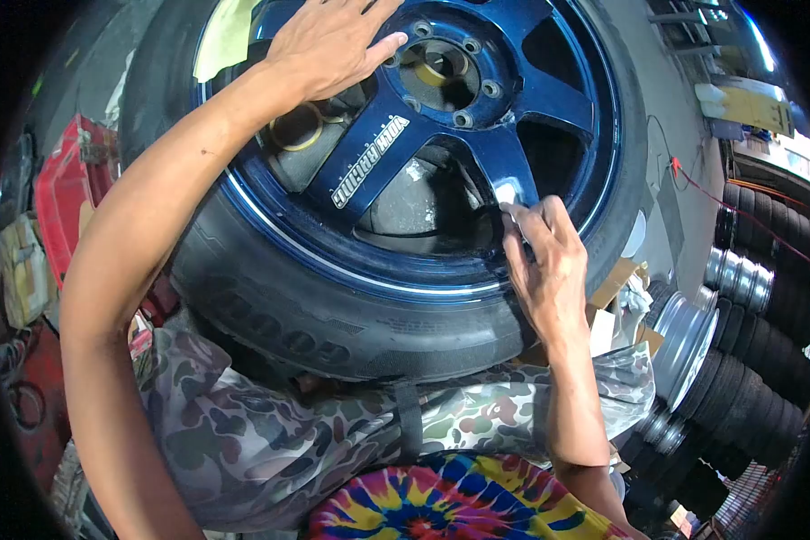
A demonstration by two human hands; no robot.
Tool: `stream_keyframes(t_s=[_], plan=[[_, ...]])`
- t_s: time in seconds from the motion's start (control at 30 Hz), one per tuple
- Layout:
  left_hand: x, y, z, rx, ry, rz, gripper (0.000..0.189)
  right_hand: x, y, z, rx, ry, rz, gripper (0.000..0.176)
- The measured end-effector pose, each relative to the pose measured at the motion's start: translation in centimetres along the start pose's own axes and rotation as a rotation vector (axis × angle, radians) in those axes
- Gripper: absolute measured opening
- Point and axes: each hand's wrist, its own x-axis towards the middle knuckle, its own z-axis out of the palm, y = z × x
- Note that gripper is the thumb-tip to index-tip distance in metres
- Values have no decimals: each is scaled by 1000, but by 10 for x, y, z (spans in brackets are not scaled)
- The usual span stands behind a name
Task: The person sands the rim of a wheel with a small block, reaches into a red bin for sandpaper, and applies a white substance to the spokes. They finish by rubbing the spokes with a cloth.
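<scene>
A blue alloy wheel (pixel 567 103) with a black tire (pixel 396 337) around it fills the middle of the view, tilted in front of my lap. White lettering (pixel 369 162) runs along one spoke. My left hand (pixel 333 45) rests on the upper left of the wheel, near the hub, its fingers stretched out and partly cut off by the top edge. Down at the lower right spoke (pixel 506 171), my right hand (pixel 547 261) pinches something small against the rim side. What it holds is mostly hidden by the fingers. A bright patch shows on that spoke just above the fingertips.
Yellow masking paper (pixel 223 40) is stuck at the wheel's upper left. A red plastic container (pixel 63 198) stands at left. Stacked tires (pixel 738 387) and a silver rim (pixel 688 337) stand at right, with a red cable (pixel 729 198) above. Camouflage cloth (pixel 270 432) covers my legs.
</scene>
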Motion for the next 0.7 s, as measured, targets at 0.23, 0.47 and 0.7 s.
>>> stream_keyframes(t_s=[0.23, 0.47, 0.7], plan=[[3, -1, 4, 17, -3, -13, 60, -13, 9, -24, 4, 118, 126, 27], [-2, -15, 25, -2, 97, 81, 52, -21, 29, -19, 130, 373, 272, 10], [-8, 36, -5, -194, -32, 85, 53, -37, 40, -18, 325, 383, 461, 18]])
